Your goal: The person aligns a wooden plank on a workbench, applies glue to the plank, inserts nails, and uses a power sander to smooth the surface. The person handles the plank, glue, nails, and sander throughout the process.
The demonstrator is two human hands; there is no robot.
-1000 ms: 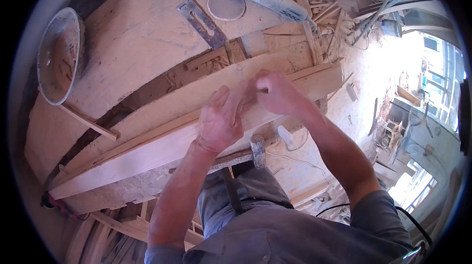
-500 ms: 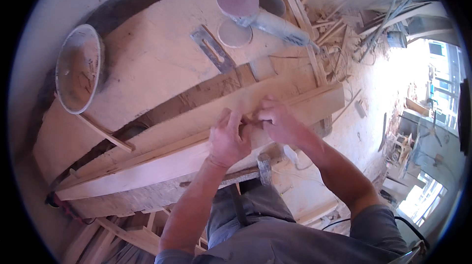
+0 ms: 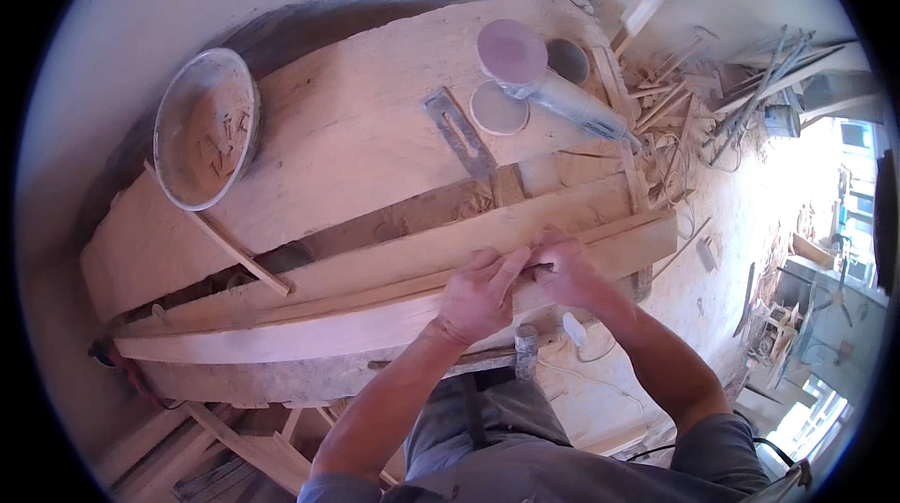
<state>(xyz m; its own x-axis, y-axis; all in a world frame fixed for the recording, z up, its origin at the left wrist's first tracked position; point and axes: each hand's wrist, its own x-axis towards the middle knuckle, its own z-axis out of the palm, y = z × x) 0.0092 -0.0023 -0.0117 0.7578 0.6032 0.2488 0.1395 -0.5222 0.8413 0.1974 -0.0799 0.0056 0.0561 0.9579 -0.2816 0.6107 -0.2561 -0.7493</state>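
Two long wooden boards (image 3: 309, 315) lie side by side across the table (image 3: 356, 137), running from 8 o'clock to 2 o'clock. One round bowl (image 3: 204, 128) sits at 10 o'clock, one metal square (image 3: 459, 135) and one disc sander (image 3: 544, 81) toward 12 and 1 o'clock. The left hand (image 3: 480, 295) rests flat on the boards, fingers spread narrowly; the right hand (image 3: 565, 270), touching it at 3 o'clock, is curled, its grip hidden.
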